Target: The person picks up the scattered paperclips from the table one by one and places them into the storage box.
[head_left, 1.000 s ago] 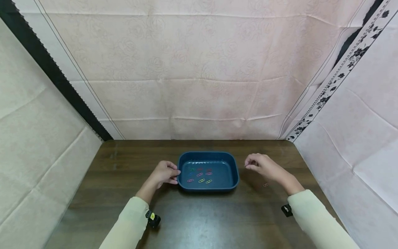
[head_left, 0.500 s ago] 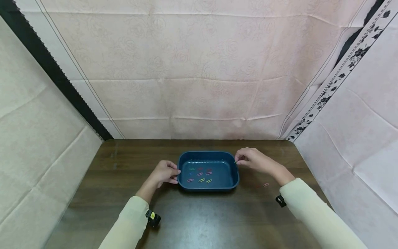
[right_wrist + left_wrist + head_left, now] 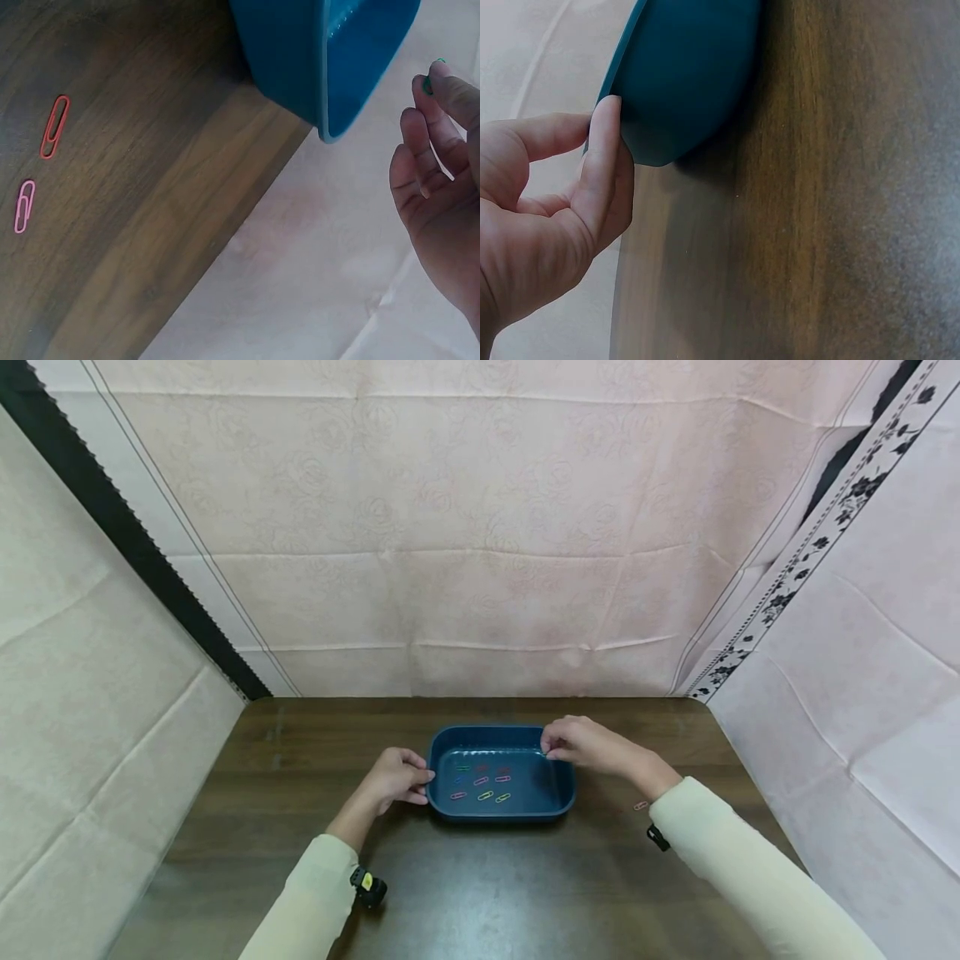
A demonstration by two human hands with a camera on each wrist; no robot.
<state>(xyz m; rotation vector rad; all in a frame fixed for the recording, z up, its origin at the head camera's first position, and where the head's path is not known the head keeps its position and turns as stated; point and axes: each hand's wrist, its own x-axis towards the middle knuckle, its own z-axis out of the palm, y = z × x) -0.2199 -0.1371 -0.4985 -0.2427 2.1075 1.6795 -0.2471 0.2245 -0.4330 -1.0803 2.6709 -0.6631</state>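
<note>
A dark blue rectangular tray [image 3: 501, 817] stands on the wooden table. Its left rim is pinched between the thumb and fingers of my left hand [image 3: 393, 779], as the left wrist view also shows. My right hand [image 3: 585, 745] is over the tray's far right corner, pinching a green paper clip [image 3: 428, 85] that its fingertips mostly cover. Several coloured paper clips lie flat on the tray's floor, among them a yellow one [image 3: 486, 796], a green one [image 3: 462, 768] and a pink one [image 3: 458, 795].
On the table to the tray's right lie a red paper clip [image 3: 55, 126] and a pink paper clip [image 3: 25, 206], below my right forearm. Pale patterned cloth [image 3: 480, 527] hangs behind the table [image 3: 450, 893] and along both sides.
My right hand has moved left, from beside the tray across its right rim to above its inside, carrying the green paper clip. My left hand and the tray have stayed in place.
</note>
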